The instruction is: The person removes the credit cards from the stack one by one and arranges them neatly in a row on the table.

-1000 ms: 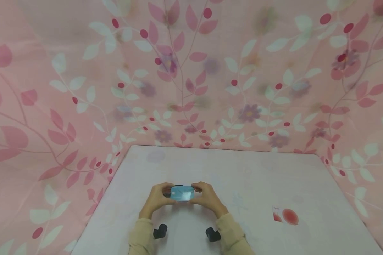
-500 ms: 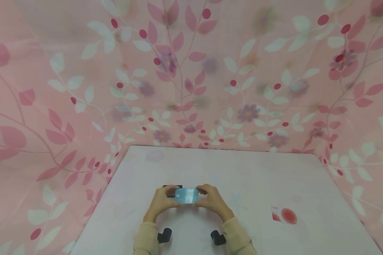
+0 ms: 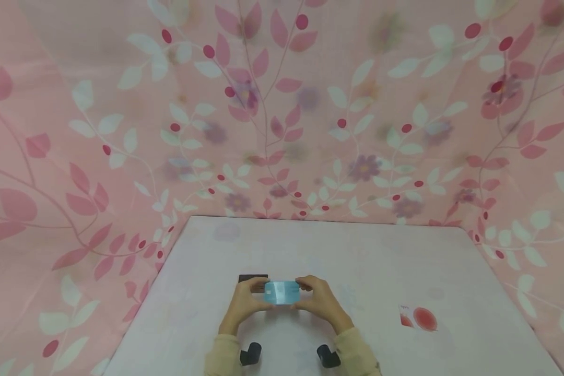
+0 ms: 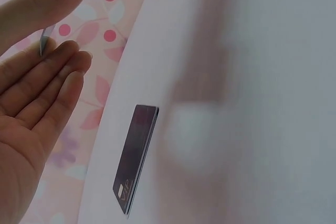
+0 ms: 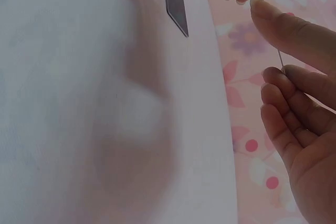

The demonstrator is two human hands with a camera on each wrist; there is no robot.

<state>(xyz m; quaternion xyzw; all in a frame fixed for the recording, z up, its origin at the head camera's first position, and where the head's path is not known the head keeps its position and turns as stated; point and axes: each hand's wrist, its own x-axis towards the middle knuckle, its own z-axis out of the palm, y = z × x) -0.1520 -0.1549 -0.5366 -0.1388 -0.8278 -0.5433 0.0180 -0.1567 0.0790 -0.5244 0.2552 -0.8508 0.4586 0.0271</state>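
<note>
I'm seeing the left hand [image 3: 245,303] and the right hand [image 3: 323,302] each pinching one end of the blue card [image 3: 282,292], holding it above the near part of the table [image 3: 319,250]. Thumbs are bracing the near edge and fingers the far one, so I'm judging that uneven squeezing could bow the card or make it spring loose. If one pinch is slackening first, that end could dip. The dark card [image 4: 135,156] is lying just beyond the left hand, which could nudge it by drifting far and low. The red card [image 3: 418,318] is lying right, well apart, so I'm worrying less there.
</note>
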